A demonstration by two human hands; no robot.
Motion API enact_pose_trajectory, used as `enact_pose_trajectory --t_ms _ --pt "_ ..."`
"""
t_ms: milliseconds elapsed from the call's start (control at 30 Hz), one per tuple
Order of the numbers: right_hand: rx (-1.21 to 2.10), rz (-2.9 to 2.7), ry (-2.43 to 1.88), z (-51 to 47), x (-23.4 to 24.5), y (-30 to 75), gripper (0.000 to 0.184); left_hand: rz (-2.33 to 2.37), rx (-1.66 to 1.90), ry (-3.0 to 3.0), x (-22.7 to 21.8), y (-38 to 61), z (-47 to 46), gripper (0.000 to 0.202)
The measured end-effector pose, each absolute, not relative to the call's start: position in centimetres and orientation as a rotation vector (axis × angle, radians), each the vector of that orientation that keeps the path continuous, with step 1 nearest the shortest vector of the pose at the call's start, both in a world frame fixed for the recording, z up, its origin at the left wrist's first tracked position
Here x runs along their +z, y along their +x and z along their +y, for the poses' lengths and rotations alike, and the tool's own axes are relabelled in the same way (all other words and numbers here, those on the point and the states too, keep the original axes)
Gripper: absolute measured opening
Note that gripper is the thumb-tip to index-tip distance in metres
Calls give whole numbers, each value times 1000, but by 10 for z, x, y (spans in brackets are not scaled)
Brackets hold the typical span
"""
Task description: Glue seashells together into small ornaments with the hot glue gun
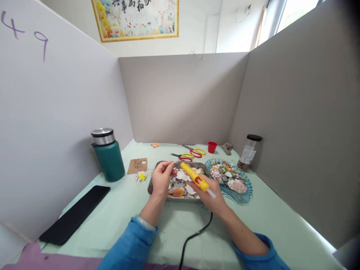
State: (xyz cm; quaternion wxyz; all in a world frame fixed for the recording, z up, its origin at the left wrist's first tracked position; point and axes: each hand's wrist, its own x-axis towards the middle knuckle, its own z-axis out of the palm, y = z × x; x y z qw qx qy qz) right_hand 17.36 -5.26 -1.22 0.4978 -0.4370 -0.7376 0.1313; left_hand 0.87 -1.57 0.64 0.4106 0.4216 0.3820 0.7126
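A yellow hot glue gun [195, 177] with a clear glue stick out of its back end is gripped in my right hand [212, 197]. Its nozzle points up and left, close to the fingertips of my left hand [162, 180]. Those left fingers are pinched on something small that I cannot make out. Both hands are over a metal tray [185, 200] full of shells and small pieces. From below the right hand a black cord [194, 236] runs toward me.
On the right are a blue glass plate of shells [249, 191] and a black-lidded jar [249, 152]. Scissors [187, 155] and a red cup [212, 147] lie behind the tray. Leftward are a green bottle [109, 159], a cardboard tag [137, 165], a decorated disc [141, 176] and a black slab [75, 213].
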Motion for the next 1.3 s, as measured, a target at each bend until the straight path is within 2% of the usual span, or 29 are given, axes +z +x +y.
enact_pose_trajectory --t_ms 867,1300 --pt "344 -1821 -1026 -53 -13 172 22 971 1815 1139 2 8 -13 25" --pt "313 -1804 -1170 -46 -5 189 31 968 1871 1019 0 5 -8 30"
